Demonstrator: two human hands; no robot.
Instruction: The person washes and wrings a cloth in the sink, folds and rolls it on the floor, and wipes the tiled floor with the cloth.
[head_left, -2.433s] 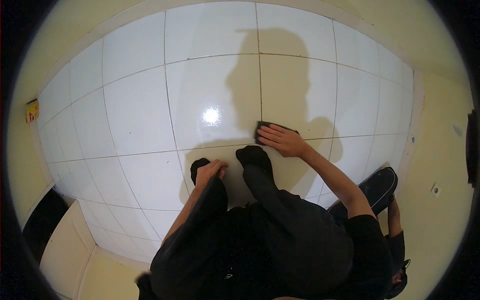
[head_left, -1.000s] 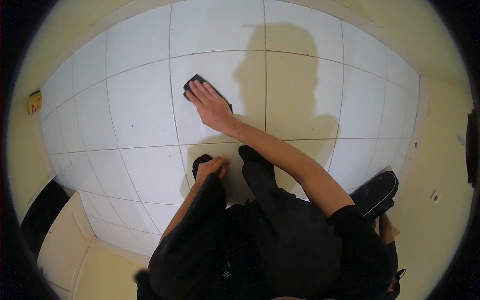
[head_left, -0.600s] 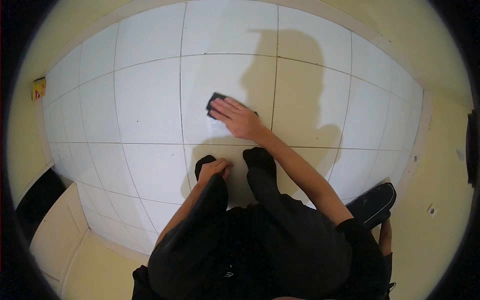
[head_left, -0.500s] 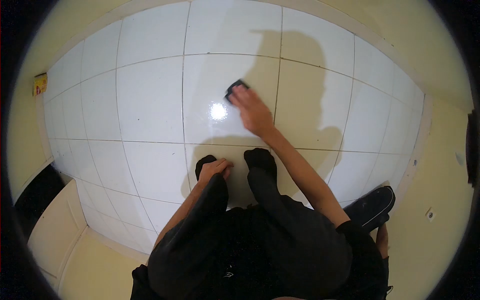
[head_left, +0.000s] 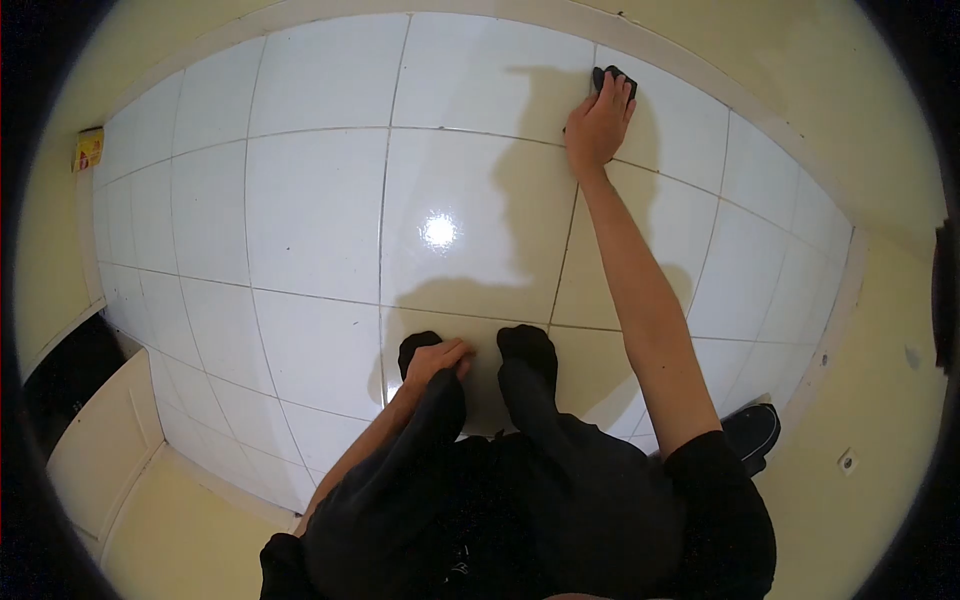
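Observation:
My right hand (head_left: 597, 128) is stretched far forward over the white tiled floor (head_left: 310, 210), its fingers on a small black object (head_left: 617, 84) that looks like a cloth or pad. That object lies against the tiles near the far wall. Close to my body, my left hand (head_left: 437, 361) rests at my left shin beside my black-socked left foot (head_left: 417, 345). Its fingers are bent, with nothing visible in them. My other socked foot (head_left: 527, 345) stands to the right of it.
A yellow packet (head_left: 89, 149) is at the left wall. Behind my right arm sits a dark shoe or padded item (head_left: 752, 437). An open pale panel (head_left: 105, 450) stands at the lower left. Walls border the floor.
My right hand has moved forward and to the right with the black object, from the middle tile to near the far wall. My left hand stays at my shin.

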